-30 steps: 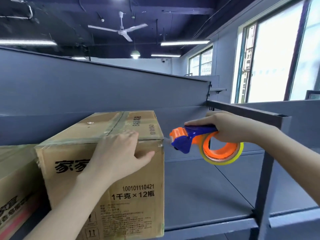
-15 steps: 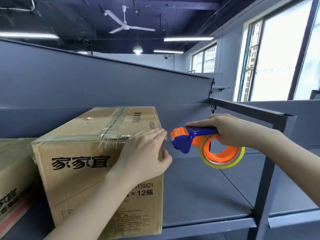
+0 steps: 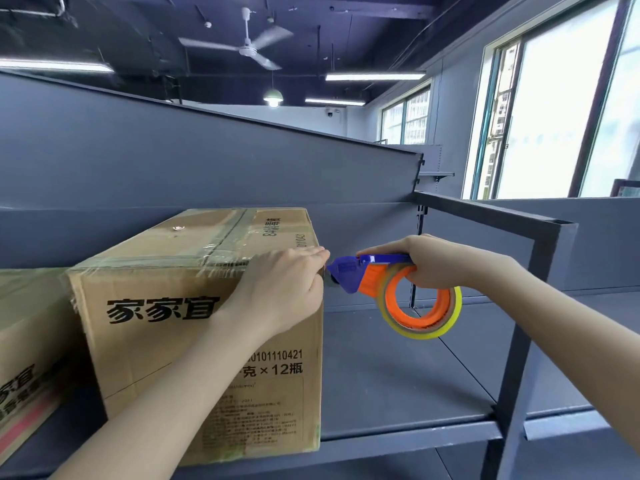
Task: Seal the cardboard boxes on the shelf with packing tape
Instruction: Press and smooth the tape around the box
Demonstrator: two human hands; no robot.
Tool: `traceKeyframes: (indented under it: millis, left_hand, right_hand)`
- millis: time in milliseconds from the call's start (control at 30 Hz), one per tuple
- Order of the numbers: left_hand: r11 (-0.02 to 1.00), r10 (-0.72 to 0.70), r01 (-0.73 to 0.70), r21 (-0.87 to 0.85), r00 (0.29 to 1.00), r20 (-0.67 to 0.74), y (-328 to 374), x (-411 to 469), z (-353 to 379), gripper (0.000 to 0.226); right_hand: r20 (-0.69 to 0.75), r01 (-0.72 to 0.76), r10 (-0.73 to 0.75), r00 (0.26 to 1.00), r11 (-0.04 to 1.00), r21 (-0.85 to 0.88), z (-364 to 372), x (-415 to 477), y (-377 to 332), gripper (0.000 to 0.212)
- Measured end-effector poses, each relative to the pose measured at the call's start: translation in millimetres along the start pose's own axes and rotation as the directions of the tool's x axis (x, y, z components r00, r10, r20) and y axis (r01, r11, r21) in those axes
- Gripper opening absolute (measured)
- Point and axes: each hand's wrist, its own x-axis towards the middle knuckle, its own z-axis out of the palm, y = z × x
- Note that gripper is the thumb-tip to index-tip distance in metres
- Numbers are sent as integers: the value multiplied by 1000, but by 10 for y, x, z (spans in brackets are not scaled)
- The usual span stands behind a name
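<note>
**On the shelf, near edge: tape run at the box corner**

At 8 o'clock in the view, the cardboard box (image 3: 194,306) stands on the grey shelf (image 3: 398,375). A second box (image 3: 24,341) sits just beside it at its 9 o'clock, cut off by the frame. The left hand (image 3: 280,292) lies flat with fingers extended over the top front corner. I judge it is pinning the tape strip (image 3: 156,268) so the strip holds under tension. At its 3 o'clock the right hand (image 3: 433,261) grips the tape dispenser (image 3: 367,275), fingers curled through the roll (index along the top, likely for steering). Not verifiable: whether tape joins the dispenser's nose to the corner. The clear film shows mostly as glare. The box's right and rear faces are hidden.
</note>
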Motion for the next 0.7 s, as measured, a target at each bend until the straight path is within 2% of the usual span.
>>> traceKeyframes:
  millis: [67,167,300,400,567,700]
  left_hand:
    - [1000,-9,9,-7,999,34,-24,20,-16,52]
    - [999,-32,34,-28,997,69,-43,52,-42,52]
    - [999,-13,15,-30,996,86,-38,33,-61,72]
    - [1000,2,1,-28,997,80,-17,15,-66,74]
    - [999,21,-20,-28,998,58,-21,-24,-42,53]
    - [999,23,-22,-39,999,37,-40,-22,-24,53]
  right_hand:
    - [15,-8,7,1000,1000,17,24,11,-3,75]
    - [16,-8,8,1000,1000,17,52,1,7,74]
    - [-15,2,-3,1000,999,-35,36,-33,42,80]
    - [-51,43,-47,998,996,-81,-52,-59,84,90]
    - [-136,122,-133,982,989,-87,-84,-70,160,95]
    - [-198,121,-129,972,991,-48,91,-142,230,93]
